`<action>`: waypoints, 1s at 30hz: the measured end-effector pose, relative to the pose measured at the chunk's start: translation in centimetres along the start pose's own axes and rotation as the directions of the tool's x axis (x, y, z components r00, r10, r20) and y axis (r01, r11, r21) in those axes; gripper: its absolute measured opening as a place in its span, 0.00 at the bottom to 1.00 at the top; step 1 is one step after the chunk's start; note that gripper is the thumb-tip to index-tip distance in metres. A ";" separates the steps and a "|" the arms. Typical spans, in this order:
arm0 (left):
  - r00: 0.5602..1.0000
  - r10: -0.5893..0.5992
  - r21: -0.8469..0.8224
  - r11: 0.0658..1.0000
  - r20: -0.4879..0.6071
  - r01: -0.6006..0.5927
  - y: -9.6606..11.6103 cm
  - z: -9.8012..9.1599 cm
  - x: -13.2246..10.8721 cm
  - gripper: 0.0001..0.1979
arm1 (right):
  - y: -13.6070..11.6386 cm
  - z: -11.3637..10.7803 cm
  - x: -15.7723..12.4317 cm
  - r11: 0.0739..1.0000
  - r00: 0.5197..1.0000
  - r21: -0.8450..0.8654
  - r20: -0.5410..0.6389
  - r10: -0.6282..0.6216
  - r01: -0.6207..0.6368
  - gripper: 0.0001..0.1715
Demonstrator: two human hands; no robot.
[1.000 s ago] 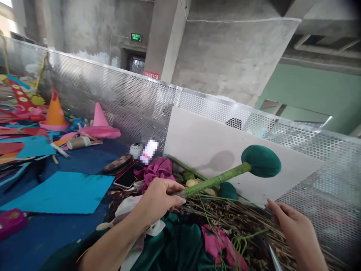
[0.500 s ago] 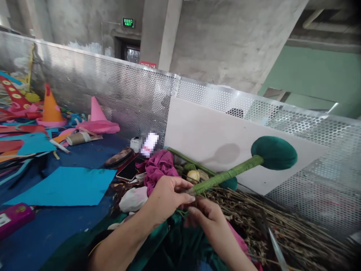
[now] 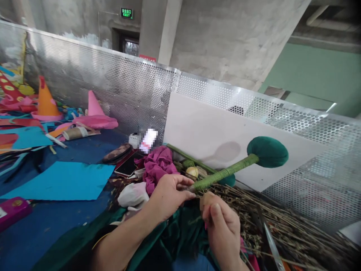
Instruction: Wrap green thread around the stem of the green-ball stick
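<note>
My left hand is closed around the lower end of a stick wrapped in green thread. The stick slants up to the right and carries a dark green, velvety stuffed ball at its far end. Just right of the stick's lower end, my right hand is curled into a fist with the thumb on top. Whatever its fingers pinch, perhaps a thin green strand, is too small to make out. Dark green cloth lies beneath both hands. A similar green stick rests behind, against a white board.
A bundle of dry stalks lies at the right with a metal blade on it. Purple cloth, a phone and a blue sheet sit to the left. A perforated metal screen runs behind.
My right hand has moved right, away from the stick's lower end, and its fingers have curled into a fist. My left hand keeps its hold; the ball end has shifted slightly left.
</note>
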State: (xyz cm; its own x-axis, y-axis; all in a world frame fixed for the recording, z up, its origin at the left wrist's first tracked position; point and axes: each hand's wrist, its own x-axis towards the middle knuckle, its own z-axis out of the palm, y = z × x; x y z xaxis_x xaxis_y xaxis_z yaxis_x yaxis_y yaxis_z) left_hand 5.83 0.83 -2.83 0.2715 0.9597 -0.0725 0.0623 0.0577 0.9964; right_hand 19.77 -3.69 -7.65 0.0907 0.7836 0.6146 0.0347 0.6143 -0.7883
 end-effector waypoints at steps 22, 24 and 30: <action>0.981 0.193 0.567 0.805 0.034 -0.178 -1.3 0.5 -0.3 0.11 | -2.2 -2.5 2.2 0.923 0.975 -0.326 0.153 -0.164 0.206 0.14; 0.980 0.192 0.617 0.766 0.047 -0.179 -1.1 0.7 -0.6 0.09 | -2.1 -2.7 2.4 0.908 0.976 -0.366 0.148 -0.160 0.204 0.13; 0.973 0.219 0.717 0.667 0.073 -0.204 -1.0 1.0 -1.3 0.10 | -1.6 -3.0 2.7 0.920 0.979 -0.353 0.169 -0.115 0.169 0.14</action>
State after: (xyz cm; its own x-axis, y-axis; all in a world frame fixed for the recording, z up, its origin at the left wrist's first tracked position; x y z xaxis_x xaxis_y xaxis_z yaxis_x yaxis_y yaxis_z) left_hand 6.38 -0.70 -3.75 0.3484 0.9261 0.1447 0.6745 -0.3549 0.6474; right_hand 22.93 -2.85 -4.80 -0.0830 0.7118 0.6975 0.3984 0.6653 -0.6315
